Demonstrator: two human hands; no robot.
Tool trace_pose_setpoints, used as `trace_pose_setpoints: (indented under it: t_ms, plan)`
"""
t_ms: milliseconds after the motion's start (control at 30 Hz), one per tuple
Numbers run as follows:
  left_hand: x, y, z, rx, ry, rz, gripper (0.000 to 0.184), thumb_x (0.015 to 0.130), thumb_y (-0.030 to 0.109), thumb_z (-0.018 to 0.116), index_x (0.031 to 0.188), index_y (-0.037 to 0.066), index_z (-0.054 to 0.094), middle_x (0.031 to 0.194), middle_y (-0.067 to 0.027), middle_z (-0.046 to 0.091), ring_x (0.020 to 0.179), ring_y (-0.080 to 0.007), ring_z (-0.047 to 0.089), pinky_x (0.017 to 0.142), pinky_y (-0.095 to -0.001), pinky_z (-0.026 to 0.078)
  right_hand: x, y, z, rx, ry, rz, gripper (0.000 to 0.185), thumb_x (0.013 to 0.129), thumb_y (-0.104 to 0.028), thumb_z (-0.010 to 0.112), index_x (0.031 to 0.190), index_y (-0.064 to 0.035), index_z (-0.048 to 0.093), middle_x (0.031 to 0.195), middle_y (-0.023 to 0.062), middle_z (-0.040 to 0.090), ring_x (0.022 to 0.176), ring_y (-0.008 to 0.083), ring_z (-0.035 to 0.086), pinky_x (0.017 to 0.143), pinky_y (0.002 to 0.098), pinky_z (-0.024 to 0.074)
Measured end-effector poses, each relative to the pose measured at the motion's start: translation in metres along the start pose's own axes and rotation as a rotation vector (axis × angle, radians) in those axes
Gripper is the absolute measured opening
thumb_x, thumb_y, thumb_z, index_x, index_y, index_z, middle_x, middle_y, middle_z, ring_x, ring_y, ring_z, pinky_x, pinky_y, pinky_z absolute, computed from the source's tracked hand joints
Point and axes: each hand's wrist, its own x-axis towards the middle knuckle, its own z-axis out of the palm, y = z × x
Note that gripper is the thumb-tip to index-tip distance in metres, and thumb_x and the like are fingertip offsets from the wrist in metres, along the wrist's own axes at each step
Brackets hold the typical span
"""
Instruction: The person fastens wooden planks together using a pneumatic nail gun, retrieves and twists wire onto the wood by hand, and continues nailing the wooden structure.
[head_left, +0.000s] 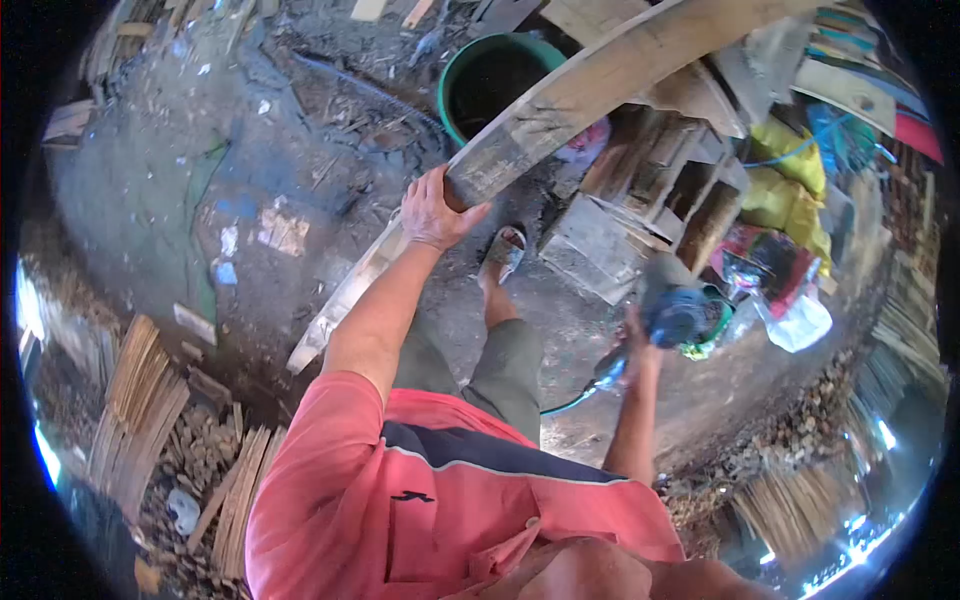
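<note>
A long wooden plank (570,100) runs from the middle of the view up to the top right. My left hand (437,208) grips its near end, the thumb on one side and the fingers over the other. Off to the right, my right hand (640,345) is closed around a dark, blurred power tool (674,305), held apart from the plank. A blue-green cord (572,403) trails from near the tool. Motion blur hides the tool's finer details.
Beyond the plank stands a green tub (452,85). A wooden crate (600,245) and yellow sacks (790,190) lie right. Another board (345,300) slants beside my left arm. Stacked thin wood (135,420) is at lower left. My sandalled foot (508,250) is below the plank.
</note>
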Motion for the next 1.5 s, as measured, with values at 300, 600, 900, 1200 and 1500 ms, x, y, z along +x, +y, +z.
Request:
trace_pose_setpoints:
  t_ms: [300,600,900,1200,1500]
  plan:
    - [-0.003,-0.022,-0.036,-0.328,-0.164,-0.023,0.094,0.060,0.052,0.086,0.134,0.006,0.052,0.126,-0.0181,0.060,0.119,-0.0383,0.055,0.104,-0.0462,0.043,-0.131,-0.074,0.069,-0.098,-0.231,-0.350,0.023,0.089,-0.019,0.072,0.075,-0.0080,0.058,0.062,-0.0009,0.053,0.054,0.0124,0.049,0.052,0.0306,0.0379]
    - [0.009,-0.030,-0.054,-0.345,-0.434,-0.143,0.102,0.059,0.045,0.089,0.146,0.016,0.043,0.136,-0.0162,0.055,0.127,-0.0379,0.050,0.108,-0.0453,0.041,-0.157,-0.147,0.132,0.201,-0.315,-0.412,0.043,0.079,-0.014,0.072,0.117,0.0000,0.057,0.063,0.0045,0.050,0.047,0.0167,0.047,0.049,0.0308,0.0390]
    - [0.011,-0.028,-0.064,-0.343,-0.447,-0.184,0.100,0.059,0.044,0.088,0.146,0.021,0.044,0.137,-0.0169,0.053,0.128,-0.0390,0.050,0.107,-0.0467,0.042,-0.150,-0.155,0.152,-0.029,-0.310,-0.493,0.032,0.087,-0.019,0.064,0.114,-0.0018,0.056,0.063,0.0052,0.045,0.053,0.0196,0.049,0.051,0.0343,0.0425]
    - [0.009,-0.031,-0.066,-0.373,-0.466,-0.160,0.100,0.061,0.047,0.087,0.147,0.022,0.043,0.139,-0.0183,0.051,0.129,-0.0395,0.049,0.108,-0.0469,0.040,-0.142,-0.175,0.171,0.049,-0.221,-0.313,0.024,0.087,-0.019,0.065,0.106,-0.0040,0.060,0.065,0.0039,0.047,0.053,0.0189,0.049,0.052,0.0346,0.0436]
    - [0.007,-0.035,-0.060,-0.357,-0.438,-0.142,0.101,0.062,0.049,0.086,0.149,0.027,0.040,0.138,-0.0168,0.051,0.129,-0.0384,0.048,0.108,-0.0493,0.040,-0.171,-0.184,0.150,0.100,-0.276,-0.356,0.034,0.087,-0.017,0.061,0.117,-0.0016,0.059,0.066,0.0039,0.046,0.055,0.0184,0.049,0.055,0.0349,0.0443]
